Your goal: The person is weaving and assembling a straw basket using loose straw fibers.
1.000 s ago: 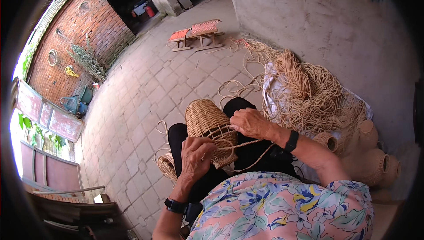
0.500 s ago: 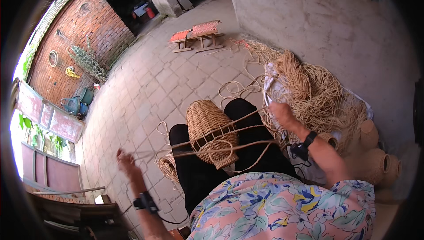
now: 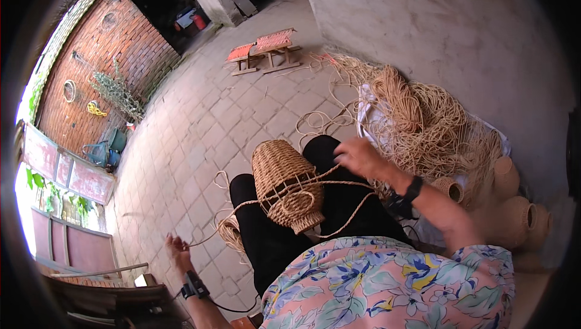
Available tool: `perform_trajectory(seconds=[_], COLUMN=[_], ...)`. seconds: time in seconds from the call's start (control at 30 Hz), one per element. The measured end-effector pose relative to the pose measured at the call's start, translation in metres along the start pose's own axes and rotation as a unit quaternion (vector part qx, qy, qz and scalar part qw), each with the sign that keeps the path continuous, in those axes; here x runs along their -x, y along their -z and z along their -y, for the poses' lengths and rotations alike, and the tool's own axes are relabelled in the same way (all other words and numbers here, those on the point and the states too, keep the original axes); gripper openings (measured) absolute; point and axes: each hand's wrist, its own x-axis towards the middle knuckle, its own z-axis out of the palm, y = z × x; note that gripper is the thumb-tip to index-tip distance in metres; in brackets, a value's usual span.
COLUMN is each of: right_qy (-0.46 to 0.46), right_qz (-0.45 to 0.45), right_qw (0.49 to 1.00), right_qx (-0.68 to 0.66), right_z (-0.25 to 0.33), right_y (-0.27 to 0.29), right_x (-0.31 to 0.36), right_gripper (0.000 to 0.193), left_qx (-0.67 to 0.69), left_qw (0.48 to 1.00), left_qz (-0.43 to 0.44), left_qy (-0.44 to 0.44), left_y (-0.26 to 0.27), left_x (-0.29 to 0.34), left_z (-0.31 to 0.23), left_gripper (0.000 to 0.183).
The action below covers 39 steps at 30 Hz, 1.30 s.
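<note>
Now, woven basket (image 3: 284, 185) lies on the lap, centre of frame | left hand (image 3: 177, 247), lower left, pinches a rattan strand (image 3: 242, 207) pulled taut | right hand (image 3: 362, 157) loosely curled beside basket, grip unclear | risk: hard pull may snap the strand or tip basket off the knees.

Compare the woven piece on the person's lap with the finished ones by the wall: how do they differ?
The woven piece on the lap is unfinished, loose strands trailing from it to the left hand; the small woven pots by the wall show no loose ends. The lap piece lies tilted across the knees; the pots sit on the ground beside the heap of cane. Both are tan, rounded wickerwork.
</note>
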Motion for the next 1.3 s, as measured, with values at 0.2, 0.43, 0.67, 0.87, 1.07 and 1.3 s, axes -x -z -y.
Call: perform_trajectory(seconds=[0.2, 0.43, 0.67, 0.87, 1.07, 1.3], right_qy=[0.025, -0.007, 0.058, 0.006, -0.164, -0.257], right_qz=[0.135, 0.058, 0.058, 0.063, 0.063, -0.054], right_qw=[0.984, 0.992, 0.993, 0.992, 0.937, 0.922], right_qx=[-0.115, 0.111, 0.090, -0.113, 0.302, 0.286], right_z=[0.066, -0.016, 0.065, 0.049, -0.116, -0.158], right_y=[-0.014, 0.040, 0.010, -0.015, 0.095, 0.114], right_x=[-0.023, 0.034, -0.007, -0.003, 0.098, 0.136], right_gripper=[0.019, 0.019, 0.010, 0.013, 0.012, 0.011], left_qx=[-0.005, -0.026, -0.055, -0.043, 0.011, -0.008], left_qw=[0.995, 0.993, 0.984, 0.986, 0.981, 0.988], left_qz=[0.101, 0.109, 0.152, 0.157, 0.173, 0.120], left_qy=[0.022, 0.037, 0.072, 0.038, 0.093, 0.094], left_y=[-0.080, -0.103, -0.112, -0.130, -0.066, -0.080], left_x=[0.016, 0.035, 0.045, 0.071, 0.031, 0.049], left_z=[0.038, 0.052, 0.078, 0.074, 0.064, 0.082], left_gripper=[0.009, 0.011, 0.013, 0.017, 0.019, 0.028])
